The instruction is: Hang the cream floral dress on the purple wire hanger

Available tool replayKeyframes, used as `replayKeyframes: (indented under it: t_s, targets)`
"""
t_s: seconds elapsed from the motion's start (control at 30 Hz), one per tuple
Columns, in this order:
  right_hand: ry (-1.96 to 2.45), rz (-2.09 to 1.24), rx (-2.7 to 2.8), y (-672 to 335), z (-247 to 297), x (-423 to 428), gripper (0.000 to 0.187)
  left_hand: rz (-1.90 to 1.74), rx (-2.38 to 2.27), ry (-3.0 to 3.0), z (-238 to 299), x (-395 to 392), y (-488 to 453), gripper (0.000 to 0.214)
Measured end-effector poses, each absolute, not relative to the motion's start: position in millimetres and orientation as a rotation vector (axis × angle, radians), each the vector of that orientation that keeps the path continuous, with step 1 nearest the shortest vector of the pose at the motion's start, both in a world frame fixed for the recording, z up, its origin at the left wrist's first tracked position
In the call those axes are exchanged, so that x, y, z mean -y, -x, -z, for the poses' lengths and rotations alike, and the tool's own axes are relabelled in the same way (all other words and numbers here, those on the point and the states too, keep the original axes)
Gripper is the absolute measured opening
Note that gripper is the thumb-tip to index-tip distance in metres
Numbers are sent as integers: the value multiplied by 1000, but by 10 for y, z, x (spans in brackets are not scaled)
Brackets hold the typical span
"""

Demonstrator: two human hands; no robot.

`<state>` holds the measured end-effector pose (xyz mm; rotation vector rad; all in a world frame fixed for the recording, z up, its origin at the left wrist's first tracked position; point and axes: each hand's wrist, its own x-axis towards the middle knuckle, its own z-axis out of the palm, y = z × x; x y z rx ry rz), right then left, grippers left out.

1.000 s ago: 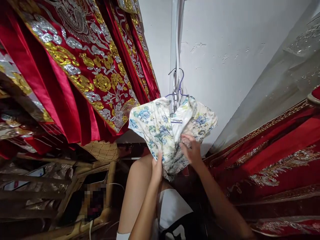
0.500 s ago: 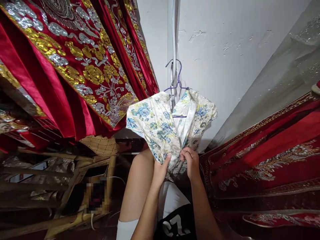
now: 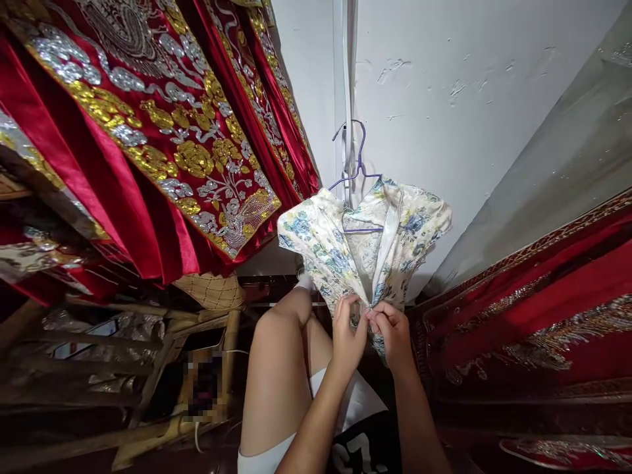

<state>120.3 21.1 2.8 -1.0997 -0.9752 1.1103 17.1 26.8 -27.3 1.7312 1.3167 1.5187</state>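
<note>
A short-sleeved floral blouse (image 3: 333, 253), cream with blue and yellow flowers, hangs on a thin purple hanger (image 3: 361, 172) in front of me. Its neckline is open in a V. At the bottom of that V, my left hand (image 3: 349, 326) pinches the front edge of the blouse. My right hand (image 3: 392, 329) grips the opposite edge, its fingertips meeting the left ones. Whatever fastening may lie between the fingertips is too small to make out. Below the hands, the lower part of the blouse is mostly hidden.
Red embroidered garments (image 3: 197, 158) with gold and silver hang at the left. More red beaded cloth (image 3: 533, 316) lies at the right. A wooden rack (image 3: 230, 342) with a blurred device stands low on the left. Behind the hanger is a white wall (image 3: 419, 79).
My left hand has shifted right and up along the blouse to meet my right hand at the front opening. The blouse now hangs straighter, and the view has shifted slightly.
</note>
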Motion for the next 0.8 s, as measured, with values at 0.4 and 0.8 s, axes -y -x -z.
replayKeyframes:
  t_s: [0.4,0.8]
  targets:
    - [1054,-1174,1107,-1239,-280,-243,26,-1486,-1249,-1886,24,-290,-45,5]
    - [1022,-1132,1022,-1254,-1173,-1456,27,-1132,-1275,-2043,258,-766,4,18]
